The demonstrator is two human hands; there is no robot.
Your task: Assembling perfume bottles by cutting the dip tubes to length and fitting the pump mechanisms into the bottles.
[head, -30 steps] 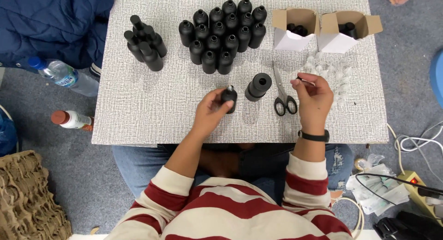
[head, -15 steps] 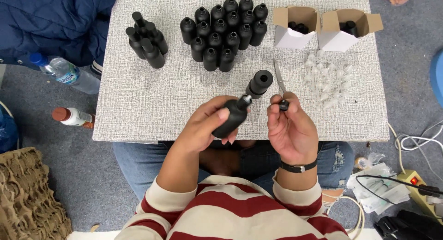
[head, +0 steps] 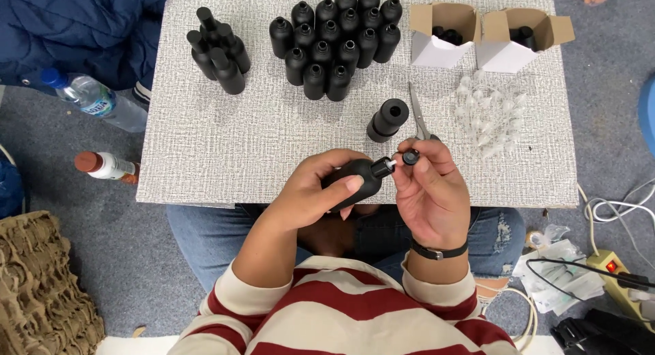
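My left hand (head: 315,188) grips a small black bottle (head: 359,178) lying on its side, its neck pointing right, over the near edge of the grey textured table (head: 205,143). My right hand (head: 428,191) pinches a small clear and white insert at the bottle's mouth, with a small black ring (head: 410,156) at its fingertips. Just beyond my hands lie scissors (head: 418,116) and a stack of black caps (head: 387,120). A pile of clear plastic inserts (head: 492,115) lies to the right.
Several open black bottles (head: 336,41) stand in a block at the back, with capped ones (head: 218,48) to their left. Two open white cartons (head: 443,34) (head: 520,38) hold black parts. Water bottles (head: 92,99) (head: 106,165), a woven mat (head: 41,287) and a power strip (head: 617,276) lie on the floor.
My left hand lifted the black bottle off the table and brought it toward me. My right hand came in from the insert pile to the bottle's mouth.
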